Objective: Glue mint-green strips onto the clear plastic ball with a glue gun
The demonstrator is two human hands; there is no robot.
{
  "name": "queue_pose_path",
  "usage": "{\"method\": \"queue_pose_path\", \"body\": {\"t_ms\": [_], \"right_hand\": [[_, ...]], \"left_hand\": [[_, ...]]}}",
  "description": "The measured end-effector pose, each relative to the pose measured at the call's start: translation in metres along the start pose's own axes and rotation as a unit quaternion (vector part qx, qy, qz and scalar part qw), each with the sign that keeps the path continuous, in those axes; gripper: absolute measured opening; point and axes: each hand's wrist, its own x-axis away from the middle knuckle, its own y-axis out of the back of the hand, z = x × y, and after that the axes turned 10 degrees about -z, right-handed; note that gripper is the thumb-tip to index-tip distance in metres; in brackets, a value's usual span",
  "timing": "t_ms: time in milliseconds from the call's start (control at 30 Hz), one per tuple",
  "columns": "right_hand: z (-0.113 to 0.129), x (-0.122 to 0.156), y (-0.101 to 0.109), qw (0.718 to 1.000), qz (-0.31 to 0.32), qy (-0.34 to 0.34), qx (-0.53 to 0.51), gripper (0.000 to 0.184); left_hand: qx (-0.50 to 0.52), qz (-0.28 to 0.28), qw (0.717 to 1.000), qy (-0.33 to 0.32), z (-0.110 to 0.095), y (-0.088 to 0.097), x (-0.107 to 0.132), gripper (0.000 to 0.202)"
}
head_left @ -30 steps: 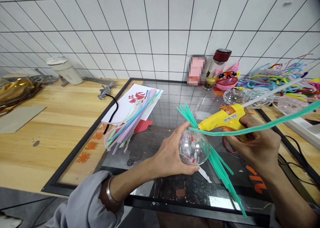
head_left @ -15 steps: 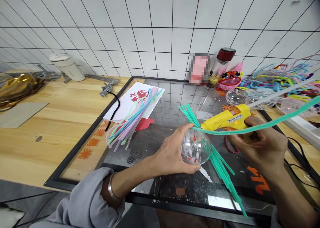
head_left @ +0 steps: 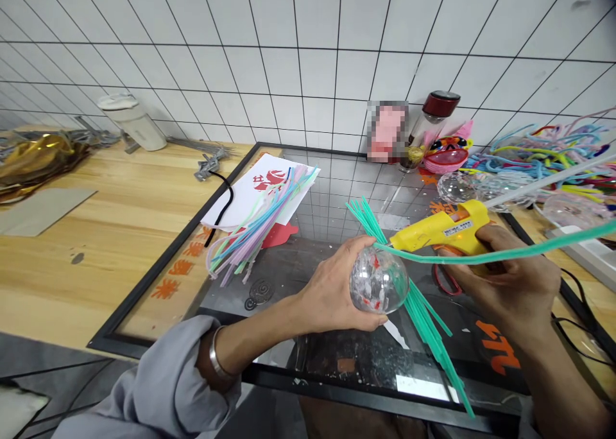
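My left hand [head_left: 332,288] is closed around a clear plastic ball [head_left: 378,284], through which white and red bits show. One end of a long green pipe cleaner [head_left: 481,257] lies at the top of the ball by my left fingertips; the rest runs off to the right. My right hand [head_left: 513,278] grips a yellow hot glue gun [head_left: 437,230], its nozzle close to the pipe cleaner's end at the ball. A translucent glue stick [head_left: 529,185] sticks out of the gun's back. Beneath, a bundle of green pipe cleaners [head_left: 433,330] rests on the glass.
Pastel pipe cleaners [head_left: 269,224] lie across white paper [head_left: 240,192] on the black-framed glass board. At the back stand a red-capped bottle [head_left: 440,105] and a pink item [head_left: 447,156]. Mixed pipe cleaners [head_left: 539,150] heap at right. A white cup [head_left: 135,124] leans at left.
The glue gun's nozzle has shifted very slightly right, away from the ball's top. The green pipe cleaner's free length has dropped a little. My left hand keeps its hold on the ball.
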Motion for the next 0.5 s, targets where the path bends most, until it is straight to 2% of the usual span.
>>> {"method": "queue_pose_path", "body": {"t_ms": [100, 500], "right_hand": [[-0.0004, -0.0012, 0.0001, 1.0, 0.003, 0.012, 0.004, 0.032], [0.0014, -0.0025, 0.0006, 1.0, 0.002, 0.015, 0.016, 0.029]], "left_hand": [[0.004, -0.003, 1.0, 0.004, -0.0003, 0.0001, 0.0006, 0.104], [0.008, -0.005, 1.0, 0.01, -0.0008, 0.0005, 0.0005, 0.104]]}}
